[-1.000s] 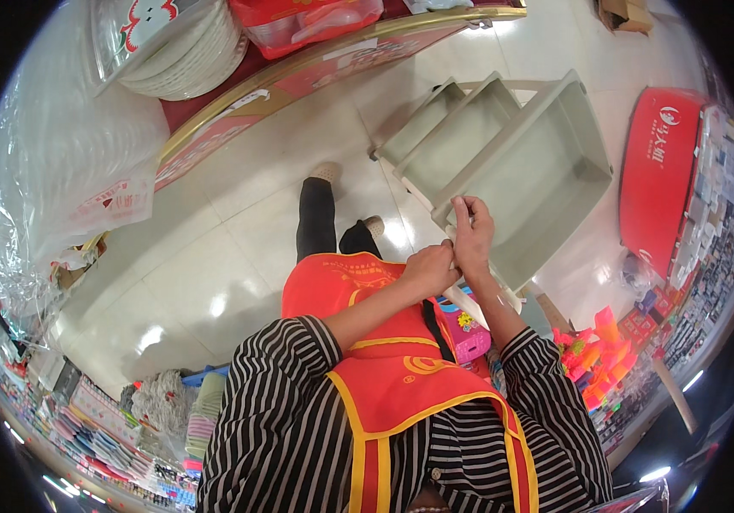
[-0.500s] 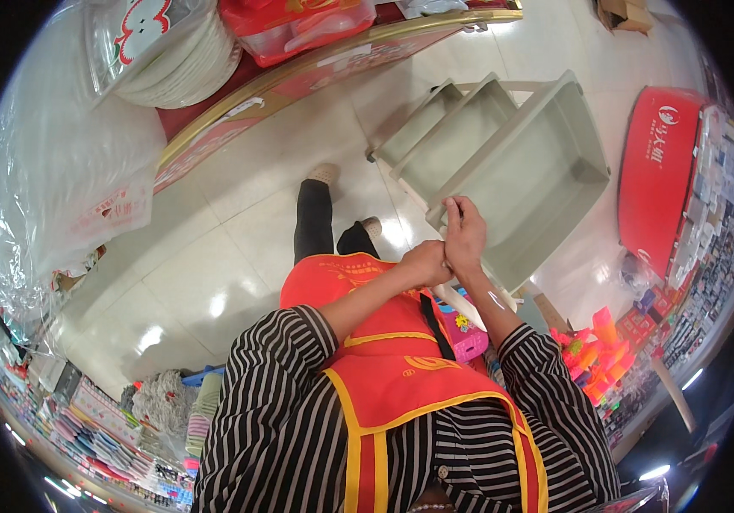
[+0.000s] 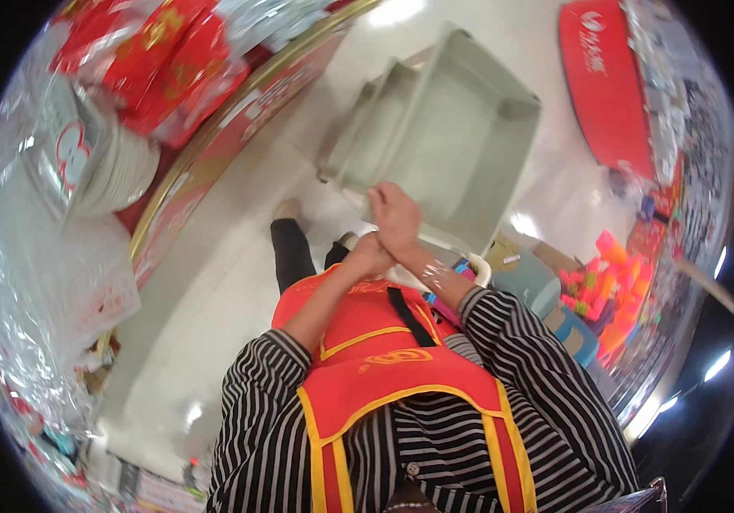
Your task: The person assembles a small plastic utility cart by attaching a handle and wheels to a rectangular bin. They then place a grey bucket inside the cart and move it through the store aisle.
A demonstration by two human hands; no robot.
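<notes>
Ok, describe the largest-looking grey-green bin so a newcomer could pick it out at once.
Find the curved red panel at upper right. Left of it, over the pale floor and above the right hand in the picture, is an open, boxy grey-green bin. It looks clearly larger than the smaller bins of the same colour just to its left.

A loose black shirt with thin pale-grey stripes (image 3: 444, 432) covers the upper body; its wide sleeves (image 3: 546, 376) stop partway down the forearms, and a small round button (image 3: 413, 469) shows in front. Over it sits a bright red cloth apron (image 3: 418, 385) edged in yellow, with red-and-yellow shoulder straps (image 3: 506, 453), a yellow printed emblem (image 3: 401, 356) and a black strap (image 3: 411, 318) near the waist. Slim black trousers (image 3: 291, 255) and beige shoes (image 3: 286, 209) show below. A thin shiny band (image 3: 437, 274), its material unclear, crosses the right forearm.
</notes>
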